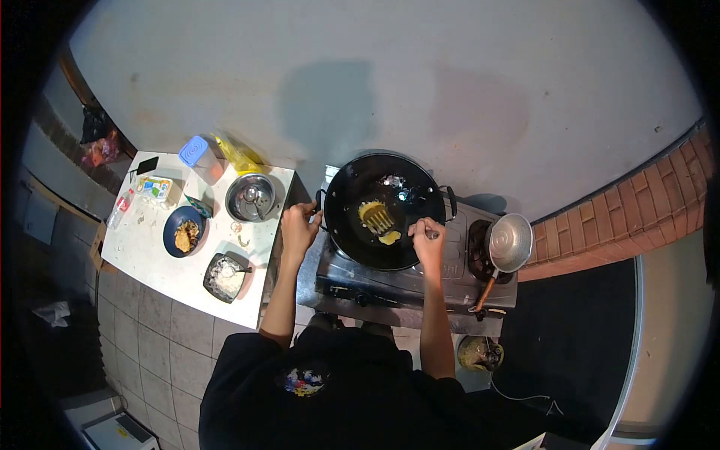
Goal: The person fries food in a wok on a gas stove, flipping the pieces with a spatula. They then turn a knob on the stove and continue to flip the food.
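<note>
A large black wok (352,244) sits on the stove, with some shiny oil in its bottom. My left hand (300,225) is closed at the wok's left loop handle (320,206). Over the wok's right side, my right hand (428,238) is closed around the handle of a slotted turner (379,220). The turner's head lies over a yellowish piece of food (367,208), partly covering it. Just below the slots, a smaller yellow bit (390,238) shows in the wok.
Right of the wok, a small saucepan (511,242) rests on the stove (341,283). The white table (161,262) at left bears a blue plate (177,249) of fried food, a dark bowl (226,278) of white powder, a metal pot (251,196) and a blue-lidded container (201,159).
</note>
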